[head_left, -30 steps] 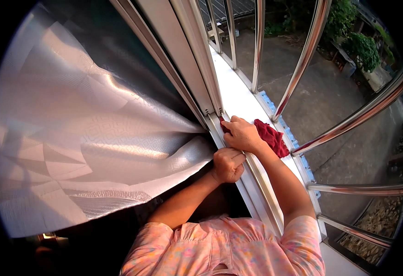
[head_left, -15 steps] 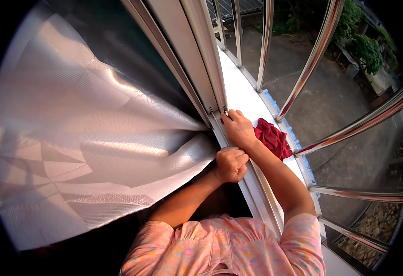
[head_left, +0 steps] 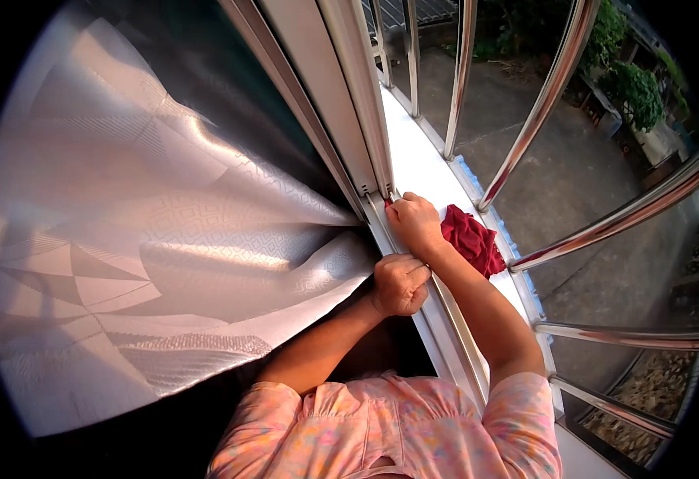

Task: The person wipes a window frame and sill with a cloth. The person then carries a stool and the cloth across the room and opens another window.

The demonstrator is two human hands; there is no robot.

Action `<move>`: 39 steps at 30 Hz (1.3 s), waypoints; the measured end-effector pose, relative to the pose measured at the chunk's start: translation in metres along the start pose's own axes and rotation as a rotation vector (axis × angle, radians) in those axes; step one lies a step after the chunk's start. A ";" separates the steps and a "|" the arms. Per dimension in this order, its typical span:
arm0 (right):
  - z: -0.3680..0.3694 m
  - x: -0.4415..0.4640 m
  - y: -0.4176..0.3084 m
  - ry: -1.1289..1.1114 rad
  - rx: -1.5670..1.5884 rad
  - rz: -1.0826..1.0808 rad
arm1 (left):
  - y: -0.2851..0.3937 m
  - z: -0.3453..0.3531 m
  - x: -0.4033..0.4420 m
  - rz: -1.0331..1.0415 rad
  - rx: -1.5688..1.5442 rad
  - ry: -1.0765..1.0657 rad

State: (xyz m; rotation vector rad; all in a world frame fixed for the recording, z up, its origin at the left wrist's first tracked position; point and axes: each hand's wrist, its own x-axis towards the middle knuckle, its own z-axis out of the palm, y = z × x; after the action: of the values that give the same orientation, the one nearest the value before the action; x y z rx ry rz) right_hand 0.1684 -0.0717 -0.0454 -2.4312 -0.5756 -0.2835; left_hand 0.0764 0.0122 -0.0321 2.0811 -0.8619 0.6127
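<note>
My right hand (head_left: 415, 222) is closed, its fingers pressed down on the window track (head_left: 377, 209) at the foot of the sliding window frame (head_left: 353, 120). A small bit of dark red cloth shows at its fingertips. Beyond that wrist, a crumpled dark red cloth (head_left: 473, 241) lies on the white sill (head_left: 421, 156); whether the two are one piece is hidden. My left hand (head_left: 401, 285) makes a fist on the lower frame, just below the right wrist. Whatever it may hold is hidden. Beside it ends the gathered edge of a pale patterned curtain (head_left: 205, 239).
Shiny metal bars (head_left: 537, 112) curve outward along the sill's outer side. Far below them lies a paved yard (head_left: 581, 199) with green plants (head_left: 633, 92). The curtain spreads over the whole left side.
The right hand has shifted very slightly along the track, and more red shows at its fingertips. My left fist stays in almost the same place.
</note>
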 end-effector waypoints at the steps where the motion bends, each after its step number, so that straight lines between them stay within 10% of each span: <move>1: 0.003 0.000 -0.001 0.052 0.053 0.062 | -0.001 0.001 -0.001 0.009 -0.008 0.013; 14: 0.009 0.017 -0.003 0.043 0.088 0.341 | 0.000 -0.001 0.001 0.018 0.001 0.011; 20: 0.003 0.003 0.004 0.224 0.289 0.173 | -0.001 -0.001 -0.001 0.024 0.004 0.017; 39: -0.024 -0.004 0.007 -0.199 -0.086 -0.284 | -0.001 0.002 -0.001 0.023 0.033 0.033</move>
State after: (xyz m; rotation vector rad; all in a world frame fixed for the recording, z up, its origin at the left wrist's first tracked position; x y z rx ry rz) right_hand 0.1668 -0.0924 -0.0313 -2.4746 -1.0194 -0.1859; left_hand 0.0766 0.0117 -0.0346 2.0877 -0.8631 0.6759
